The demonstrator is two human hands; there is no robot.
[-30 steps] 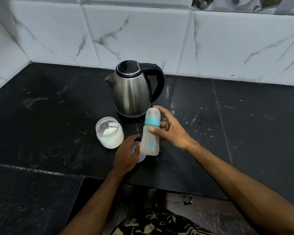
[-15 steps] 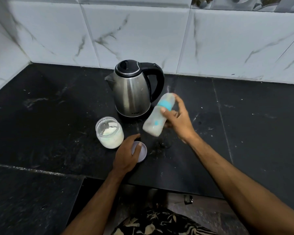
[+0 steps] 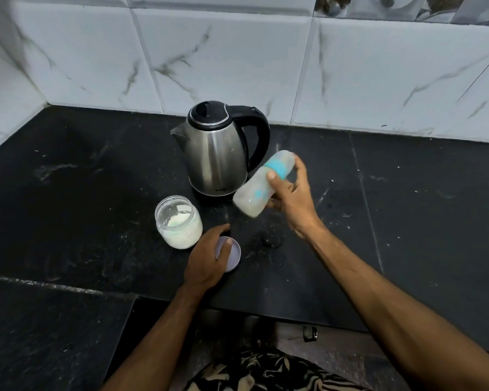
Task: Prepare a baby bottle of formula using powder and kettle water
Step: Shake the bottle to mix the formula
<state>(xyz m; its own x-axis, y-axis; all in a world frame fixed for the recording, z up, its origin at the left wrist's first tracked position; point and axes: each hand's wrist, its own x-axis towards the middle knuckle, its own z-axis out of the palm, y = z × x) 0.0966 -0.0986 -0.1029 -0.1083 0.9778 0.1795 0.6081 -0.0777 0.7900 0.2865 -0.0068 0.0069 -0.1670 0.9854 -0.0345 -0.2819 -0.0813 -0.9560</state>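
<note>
Bottle (image 3: 261, 186) now tilted in right hand (image 3: 292, 197)

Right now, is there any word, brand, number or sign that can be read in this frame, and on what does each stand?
None can be read.
kettle: small dark brand mark low on the steel body, too small to read.
baby bottle: blue marks on its side, blurred; held tilted in the right hand.
</note>
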